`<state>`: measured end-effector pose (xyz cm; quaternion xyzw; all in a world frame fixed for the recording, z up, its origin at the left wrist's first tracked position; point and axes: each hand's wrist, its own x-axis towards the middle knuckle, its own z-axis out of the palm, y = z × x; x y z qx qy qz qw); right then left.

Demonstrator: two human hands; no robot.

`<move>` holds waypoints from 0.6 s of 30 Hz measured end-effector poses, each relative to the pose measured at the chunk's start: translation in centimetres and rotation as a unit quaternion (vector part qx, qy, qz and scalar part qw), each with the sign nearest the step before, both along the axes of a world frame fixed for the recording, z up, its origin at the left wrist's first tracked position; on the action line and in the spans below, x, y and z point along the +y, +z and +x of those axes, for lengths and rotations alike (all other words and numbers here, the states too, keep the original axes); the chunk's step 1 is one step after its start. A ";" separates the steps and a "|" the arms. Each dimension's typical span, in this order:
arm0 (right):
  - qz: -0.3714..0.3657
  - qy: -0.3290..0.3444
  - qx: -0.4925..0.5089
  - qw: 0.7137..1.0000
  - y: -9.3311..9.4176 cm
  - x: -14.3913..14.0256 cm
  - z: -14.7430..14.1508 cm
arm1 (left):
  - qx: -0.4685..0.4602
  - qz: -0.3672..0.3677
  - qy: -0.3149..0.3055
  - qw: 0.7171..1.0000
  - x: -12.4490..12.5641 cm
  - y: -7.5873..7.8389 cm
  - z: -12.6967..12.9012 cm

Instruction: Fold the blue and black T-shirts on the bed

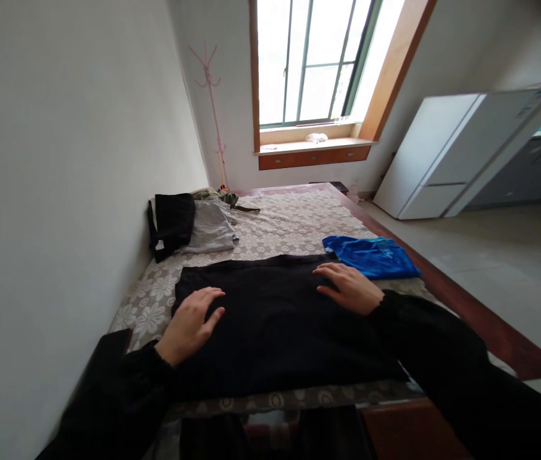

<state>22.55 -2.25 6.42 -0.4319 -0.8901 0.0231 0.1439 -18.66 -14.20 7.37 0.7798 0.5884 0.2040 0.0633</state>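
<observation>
Hands flat on black garment (274, 319) spread across bed (294, 220), nothing gripped.
Left hand (191, 322) lies palm down near the garment's left edge, fingers spread and open, holding nothing; right hand (351, 287) is also open and flat, pressing the top right corner, just beside the folded blue shirt (370, 255). The garment covers the near part of the bed, its lower hem close to the front edge. Risks, as a judgement: fabric could bunch or wrinkle if the palms drag unevenly; the hem might slide off the near edge; the right hand's sweep could nudge the blue shirt and undo its fold. Folded pile (193, 223) by the wall sits well apart, unlikely to be disturbed.
</observation>
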 end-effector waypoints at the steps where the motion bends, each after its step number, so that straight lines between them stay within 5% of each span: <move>1: -0.014 0.034 -0.020 0.999 0.2 -2.2 -1.7 | 0.036 -0.022 -0.027 0.999 -1.2 -0.2 1.9; 5: -0.056 0.079 -0.067 0.993 -0.4 -8.7 -9.5 | 0.142 -0.062 -0.059 0.986 -3.0 -1.7 8.2; 10: -0.110 0.042 -0.068 0.991 -1.7 -7.6 -16.7 | 0.206 -0.091 -0.025 0.974 -0.4 -2.6 10.9; 14: -0.129 -0.035 -0.038 0.990 -3.3 -5.3 -18.7 | 0.183 -0.092 0.074 0.976 2.2 -3.9 10.7; 18: -0.091 -0.087 -0.019 0.992 -5.9 -4.4 -16.8 | 0.135 -0.045 0.137 0.980 2.6 -6.1 8.8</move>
